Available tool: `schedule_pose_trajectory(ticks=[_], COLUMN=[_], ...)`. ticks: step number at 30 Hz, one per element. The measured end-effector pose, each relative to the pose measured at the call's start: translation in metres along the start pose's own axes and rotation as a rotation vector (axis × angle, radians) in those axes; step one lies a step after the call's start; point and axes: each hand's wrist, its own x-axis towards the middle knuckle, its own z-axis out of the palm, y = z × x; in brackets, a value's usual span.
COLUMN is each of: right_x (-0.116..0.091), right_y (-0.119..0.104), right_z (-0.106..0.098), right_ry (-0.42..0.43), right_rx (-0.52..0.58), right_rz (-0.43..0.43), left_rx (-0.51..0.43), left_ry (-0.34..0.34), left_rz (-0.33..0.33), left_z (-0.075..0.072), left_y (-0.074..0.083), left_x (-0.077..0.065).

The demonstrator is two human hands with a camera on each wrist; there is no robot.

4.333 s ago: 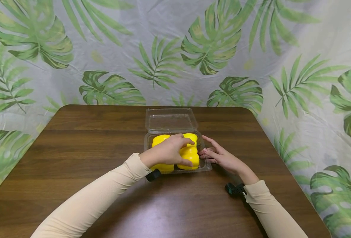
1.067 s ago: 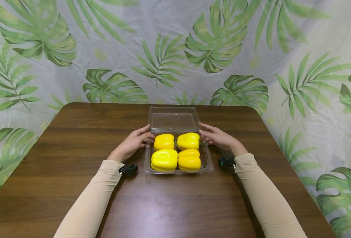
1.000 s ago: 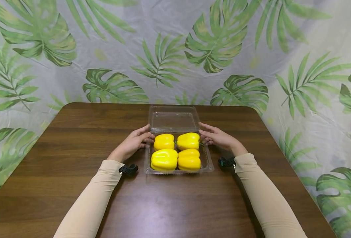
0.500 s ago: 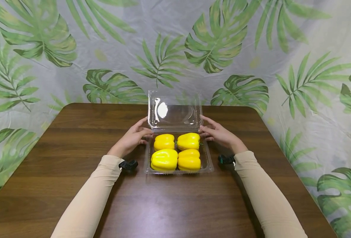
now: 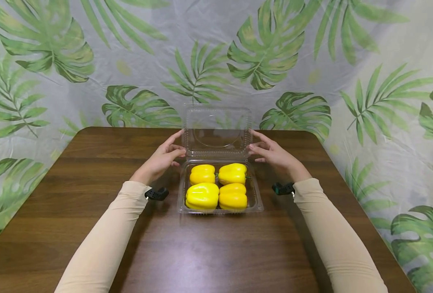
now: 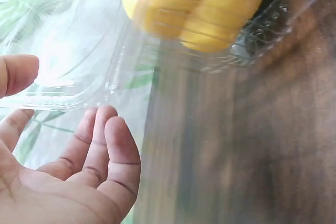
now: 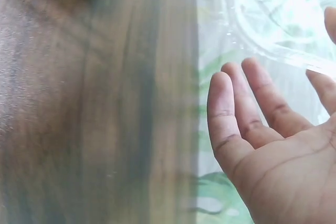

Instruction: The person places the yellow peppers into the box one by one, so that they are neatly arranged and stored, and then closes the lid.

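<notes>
A clear plastic clamshell box (image 5: 257, 199) stands with its lid (image 5: 218, 132) upright behind it. Inside are yellow bell peppers (image 5: 202, 196) in two rows. At the lid's left side, my left hand (image 5: 157, 160) touches the edge with its straight index finger, the thumb tip just in front. My right hand (image 5: 280, 158) mirrors it at the right side, index fingertip at the edge. Close up in the left wrist view, the lid's rim passes between thumb and index finger, other fingers (image 6: 123, 145) extended below. The right wrist view shows similarly extended fingers (image 7: 223, 103) by the rim.
The box rests on a brown wooden table (image 5: 209, 252). A leaf-patterned cloth (image 5: 209, 61) hangs behind the far table edge and along the right side. Black wrist straps (image 5: 157, 193) sit below both hands.
The left hand has left the peppers for the box's left side. The lid, tilted back a second ago, has swung up to upright as both hands moved up with it.
</notes>
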Motion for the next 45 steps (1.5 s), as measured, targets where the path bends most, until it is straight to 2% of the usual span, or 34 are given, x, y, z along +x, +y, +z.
schedule_pose_trajectory(ticks=[6,15,22,26,31,36,40,45], right_x=[-0.004,-0.019,-0.035,-0.049,-0.071,-0.092,-0.111,-0.135], right_y=[-0.015,-0.039,-0.055,-0.06,-0.061,-0.059,-0.054,-0.046], right_z=[-0.005,-0.015,-0.013,-0.011,-0.005,0.003,0.011,0.025], right_ry=[0.021,0.046,0.061,0.057,0.058,0.061,0.052,0.056], right_rx=[-0.031,-0.078,-0.153,-0.214,-0.278,-0.311,-0.34,-0.388], right_rz=[-0.013,-0.085,-0.128,-0.172,-0.245,-0.318,-0.327,-0.292], left_rx=[0.012,0.115,0.205,0.256,0.337,0.376,0.401,0.452], left_ry=[0.013,0.013,0.024,0.045,0.032,0.004,-0.001,0.002], left_rz=[0.024,0.059,0.082,0.117,0.162,0.201,0.212,0.241], left_z=[-0.004,-0.015,-0.02,-0.02,-0.019,-0.015,-0.01,-0.001], left_y=[0.01,0.04,0.059,0.066,0.07,0.07,0.062,0.047], left_x=[0.001,-0.007,-0.027,-0.04,-0.059,-0.081,-0.098,-0.12])
